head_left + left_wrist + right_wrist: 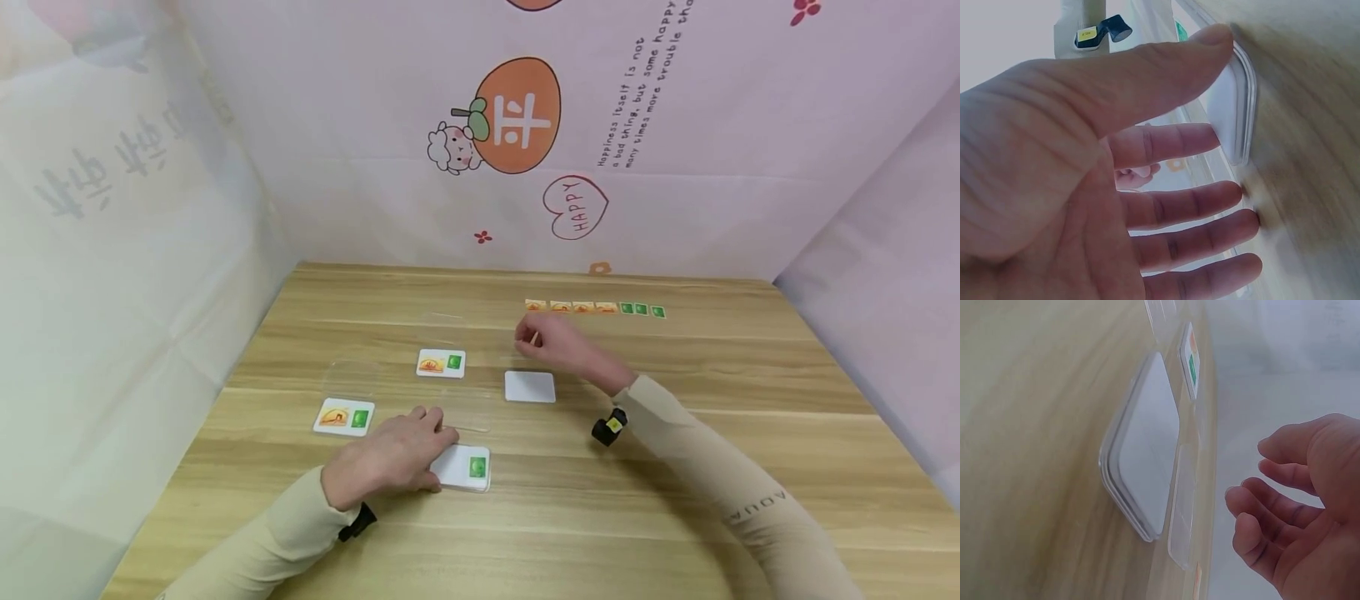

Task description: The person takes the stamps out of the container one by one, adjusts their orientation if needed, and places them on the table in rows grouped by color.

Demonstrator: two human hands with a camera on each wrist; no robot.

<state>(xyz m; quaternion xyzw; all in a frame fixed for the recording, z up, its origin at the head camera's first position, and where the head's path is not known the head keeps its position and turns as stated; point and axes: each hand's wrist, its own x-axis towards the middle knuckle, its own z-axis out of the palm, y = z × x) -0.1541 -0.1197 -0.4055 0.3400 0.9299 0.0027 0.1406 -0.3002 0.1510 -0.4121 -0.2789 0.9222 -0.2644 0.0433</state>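
Note:
My left hand [393, 452] holds the left end of a stack of white cards [453, 467], which has a green sticker [478, 467] on its right side. In the left wrist view, the thumb [1204, 47] presses one edge of the stack [1232, 106] and the index finger touches the opposite edge. My right hand [555, 340] hovers behind a blank white card stack [529, 387], its fingers loosely bent with nothing between them. The right wrist view shows this blank stack [1144, 444] lying flat, with a clear plastic lid [1182, 509] beyond it.
Two more white stacks [344, 417] [441, 364] bear orange and green stickers at the left. Clear lids [465, 410] [352, 377] lie behind the stacks. Along the table's back runs a row of orange stickers [560, 307] and green stickers [641, 309]. Printed cloth walls [375, 192] surround the table.

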